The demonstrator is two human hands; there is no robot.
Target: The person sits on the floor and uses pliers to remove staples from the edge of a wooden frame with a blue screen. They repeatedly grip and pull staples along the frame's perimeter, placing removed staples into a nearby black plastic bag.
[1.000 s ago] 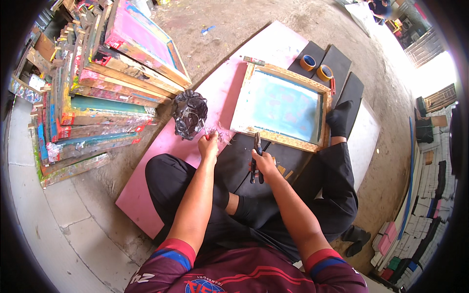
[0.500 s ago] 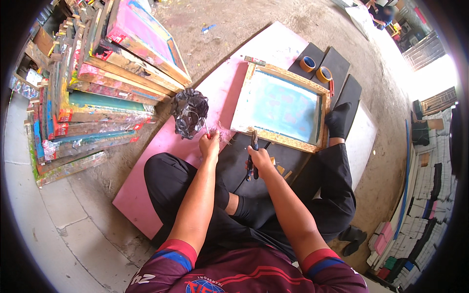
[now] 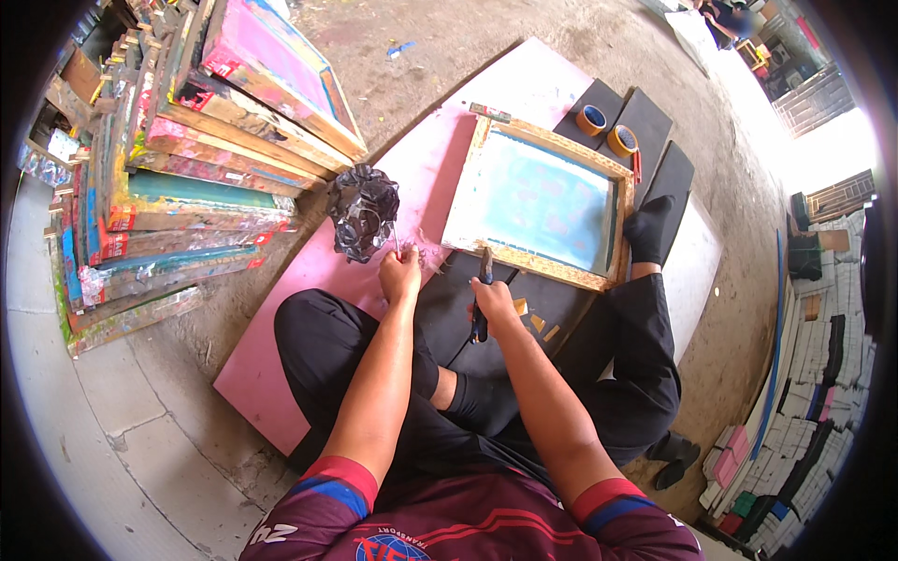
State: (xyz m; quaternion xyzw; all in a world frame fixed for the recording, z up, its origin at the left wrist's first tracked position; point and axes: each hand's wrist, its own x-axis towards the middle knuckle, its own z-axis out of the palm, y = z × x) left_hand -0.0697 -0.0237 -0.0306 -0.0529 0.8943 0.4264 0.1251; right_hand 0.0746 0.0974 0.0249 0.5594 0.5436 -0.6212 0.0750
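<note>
My left hand is closed around a small screwdriver; its thin metal shaft points up beside a crumpled black plastic bag. In my right hand is a pair of pliers with dark handles, my fingers wrapped round them. The jaws reach the near edge of a wooden screen-printing frame; whether they grip anything there I cannot make out. Stretched across this frame is a pale blue mesh with faint pinkish patches. My feet in black socks rest around it.
Paint-stained screen frames lean in a stack at the left. Two rolls of tape sit on black boards beyond the frame. Beneath lies a pink board. Small yellowish scraps lie right of my right hand. Another person is far off.
The pliers' handles have come closer together in my right hand. My left hand has shifted very slightly with the screwdriver. The frame stays where it was.
</note>
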